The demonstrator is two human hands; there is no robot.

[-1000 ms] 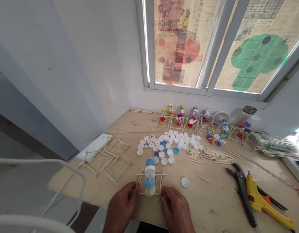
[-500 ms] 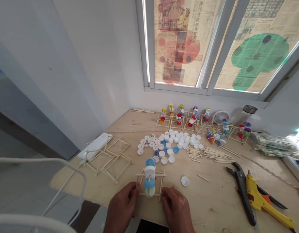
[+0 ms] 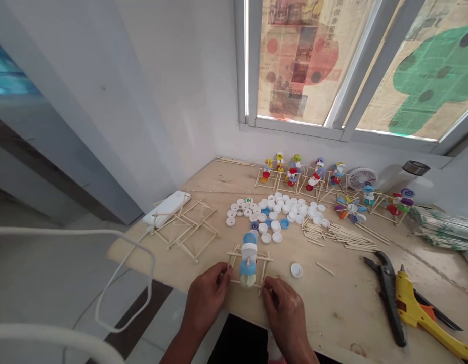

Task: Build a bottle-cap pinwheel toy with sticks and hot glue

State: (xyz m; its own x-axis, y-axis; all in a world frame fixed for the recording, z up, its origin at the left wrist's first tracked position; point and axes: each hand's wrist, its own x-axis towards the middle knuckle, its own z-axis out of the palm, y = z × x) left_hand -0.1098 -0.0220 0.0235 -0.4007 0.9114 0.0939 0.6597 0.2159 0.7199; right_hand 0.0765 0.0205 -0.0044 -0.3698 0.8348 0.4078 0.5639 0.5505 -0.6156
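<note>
A small frame of thin wooden sticks stands near the table's front edge, carrying a wheel of blue, white and pale green bottle caps. My left hand pinches the frame's left side between thumb and fingers. On the right side, my right hand grips the frame the same way near its lower front corner. One white cap lies to the right, with a short stick beyond it. Behind the frame many white and blue caps are spread out.
Bare stick frames sit at left by a white power strip. Finished cap wheels line the back near a small fan. Cut sticks, black cutters and a yellow glue gun lie right.
The camera view has shifted, so the table items appear farther right or higher. Both hands keep hold of the stick frame, which shows no clear movement on the table.
</note>
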